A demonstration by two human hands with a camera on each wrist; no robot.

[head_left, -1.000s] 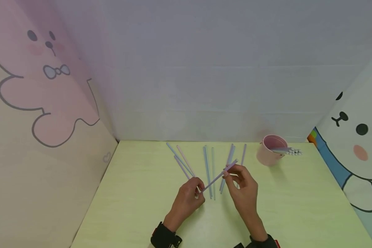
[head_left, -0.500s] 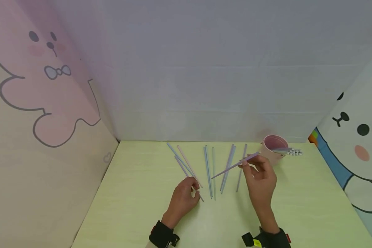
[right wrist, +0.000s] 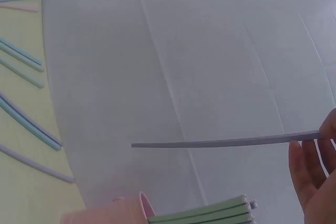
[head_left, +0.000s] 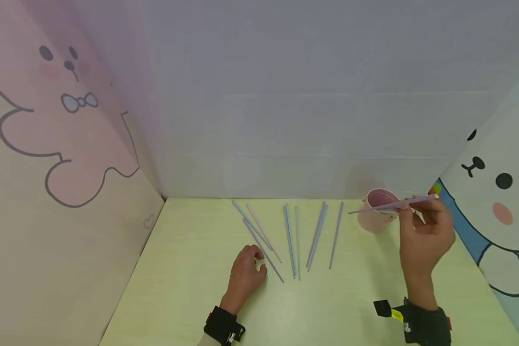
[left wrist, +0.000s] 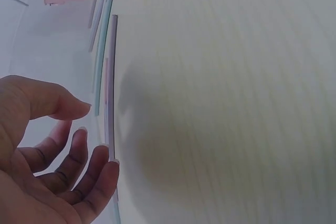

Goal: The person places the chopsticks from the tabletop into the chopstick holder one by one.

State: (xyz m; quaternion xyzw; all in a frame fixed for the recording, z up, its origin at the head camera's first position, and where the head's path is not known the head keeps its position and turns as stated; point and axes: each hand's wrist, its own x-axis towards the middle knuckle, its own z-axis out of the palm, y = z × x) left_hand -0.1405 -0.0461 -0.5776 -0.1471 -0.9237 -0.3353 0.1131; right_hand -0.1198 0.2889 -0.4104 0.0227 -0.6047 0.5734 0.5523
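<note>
In the head view my right hand [head_left: 428, 235] is raised at the right. It pinches a pale purple chopstick [head_left: 378, 208] by its thicker end, and the thin end points left. The right wrist view has this chopstick [right wrist: 226, 143] lying nearly level above the mouth of a pink bucket [right wrist: 105, 216]. My left hand [head_left: 244, 274] rests low over the table, fingers loosely curled and holding nothing. Beside its fingertips lies another purple chopstick [head_left: 264, 251], which in the left wrist view passes right behind the fingers [left wrist: 107, 177].
Several pastel chopsticks lie in loose groups on the yellow table: blue ones [head_left: 290, 240], a pale green one [head_left: 297, 242], a pink one [head_left: 264, 233] and a lone purple one [head_left: 336, 235]. Green chopsticks [right wrist: 199, 216] stick out of the bucket. Printed walls surround the table.
My right hand has carried the purple chopstick away from the left hand, rightward to the bucket. My left hand has drawn back slightly left, off the end of the chopstick beside it.
</note>
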